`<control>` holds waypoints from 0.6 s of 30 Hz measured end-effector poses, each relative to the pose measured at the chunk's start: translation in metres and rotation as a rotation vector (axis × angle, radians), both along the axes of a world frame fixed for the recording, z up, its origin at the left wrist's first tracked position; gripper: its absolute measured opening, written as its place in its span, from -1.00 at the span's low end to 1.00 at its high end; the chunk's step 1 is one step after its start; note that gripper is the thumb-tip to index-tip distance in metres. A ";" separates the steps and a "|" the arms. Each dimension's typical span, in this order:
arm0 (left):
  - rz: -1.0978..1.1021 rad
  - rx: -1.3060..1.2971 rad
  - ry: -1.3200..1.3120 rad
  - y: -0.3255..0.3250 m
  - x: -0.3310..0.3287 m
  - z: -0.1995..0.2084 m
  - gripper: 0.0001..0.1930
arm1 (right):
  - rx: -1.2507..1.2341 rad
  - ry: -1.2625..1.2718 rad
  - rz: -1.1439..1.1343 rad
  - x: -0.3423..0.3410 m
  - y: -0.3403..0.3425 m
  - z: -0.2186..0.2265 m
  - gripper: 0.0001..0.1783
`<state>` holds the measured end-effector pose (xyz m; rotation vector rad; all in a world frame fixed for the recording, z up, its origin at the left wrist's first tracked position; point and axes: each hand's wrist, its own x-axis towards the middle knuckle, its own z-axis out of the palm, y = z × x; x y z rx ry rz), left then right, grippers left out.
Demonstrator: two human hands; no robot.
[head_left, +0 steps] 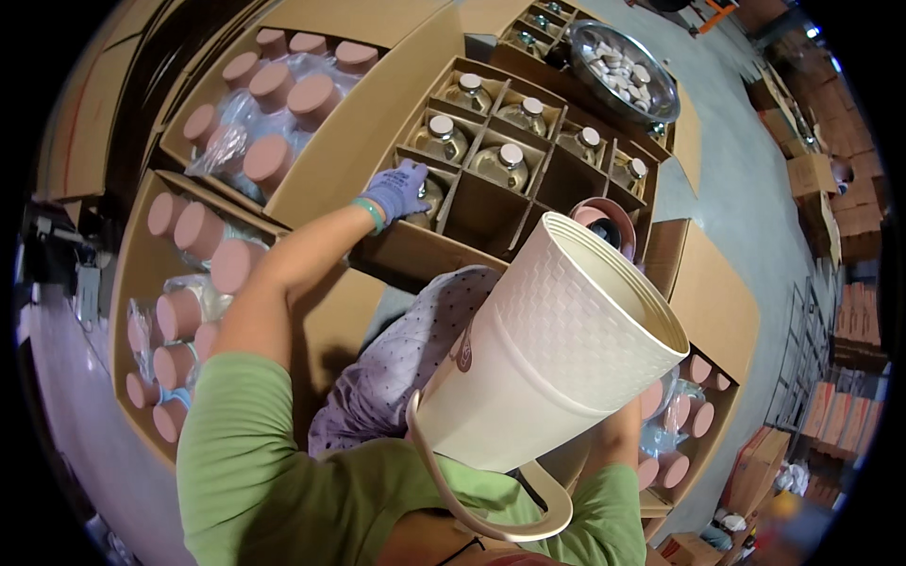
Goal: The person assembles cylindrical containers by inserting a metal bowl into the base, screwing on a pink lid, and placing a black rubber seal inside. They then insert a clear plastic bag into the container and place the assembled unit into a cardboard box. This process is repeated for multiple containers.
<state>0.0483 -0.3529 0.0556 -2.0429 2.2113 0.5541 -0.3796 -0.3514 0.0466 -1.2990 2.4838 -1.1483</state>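
Note:
In the divided carton point(377, 253), my left hand point(401, 191), in a purple glove and with a green band at the wrist, has its fingers closed round the top of a glass bottle point(429, 203) in a front left compartment. A tall cream container point(538, 349) with a basket-weave pattern, ridged inner rim and loop handle point(557, 500) tilts before my body, its mouth up and to the right. It hides my right hand; only part of the right forearm point(618, 439) shows. Past its rim sits a pink round shell point(587, 213) with a dark inside; I cannot tell whether my right hand holds it.
Several glass bottles with white caps point(441, 125) fill other compartments. A steel bowl point(663, 111) of white round pieces rests at the far right. Cartons of pink cylinders point(314, 97) in plastic stand left and right. Stacked boxes point(854, 321) line the right side.

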 end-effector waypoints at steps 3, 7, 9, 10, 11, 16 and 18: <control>-0.074 -0.100 -0.026 -0.004 -0.003 0.035 -0.34 | -0.312 0.201 0.321 -0.009 -0.011 0.004 -0.44; -0.327 -0.549 0.047 -0.020 0.008 0.160 -0.49 | -0.381 -0.069 0.798 0.070 0.023 0.101 -0.62; -0.308 -0.642 0.025 -0.024 -0.003 0.237 -0.51 | -0.158 -0.095 0.982 0.080 0.019 0.116 -0.58; -0.331 -0.667 0.076 -0.025 -0.009 0.268 -0.51 | 0.068 -0.305 1.060 0.078 0.011 0.123 -0.54; -0.313 -0.672 0.055 -0.014 -0.018 0.305 -0.55 | 0.234 -0.629 1.112 0.082 0.008 0.131 -0.49; -0.606 -1.114 0.247 0.040 -0.074 0.353 -0.53 | 0.111 -1.851 1.092 0.124 0.002 0.199 -0.15; -0.870 -0.917 0.249 0.059 -0.089 0.352 -0.26 | -0.238 -1.753 1.213 0.113 -0.017 0.220 -0.04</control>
